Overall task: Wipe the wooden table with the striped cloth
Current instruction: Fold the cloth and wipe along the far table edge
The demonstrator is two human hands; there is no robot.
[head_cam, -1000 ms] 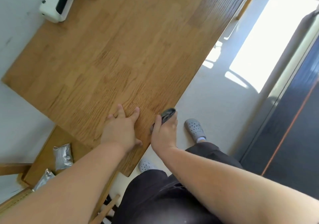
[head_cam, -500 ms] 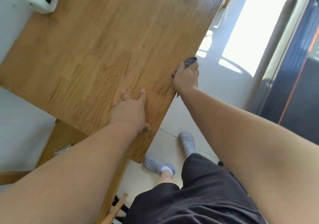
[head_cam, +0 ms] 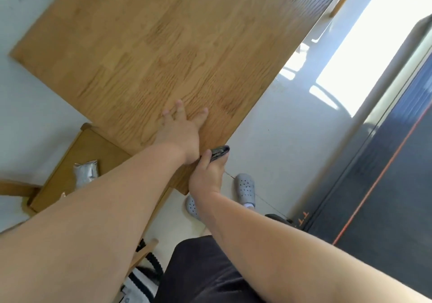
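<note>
The wooden table [head_cam: 163, 45] fills the upper left of the view, with its long right edge running diagonally. My left hand [head_cam: 181, 132] lies flat on the tabletop near the near corner, fingers spread. My right hand [head_cam: 207, 176] is at the table's right edge, just behind the left hand, gripping a dark bunched cloth [head_cam: 219, 152] pressed against that edge. Only a small dark part of the cloth shows past my fingers; its stripes cannot be made out.
A lower wooden stool or shelf [head_cam: 77, 162] with a silver packet [head_cam: 85, 175] stands left of the near corner. Grey clogs [head_cam: 244, 189] are on the pale floor below. A dark panel with an orange line [head_cam: 385, 162] is at the right.
My right hand with the cloth slid along the table's right edge, first away from me, then back toward the near corner. The left hand stayed flat on the tabletop.
</note>
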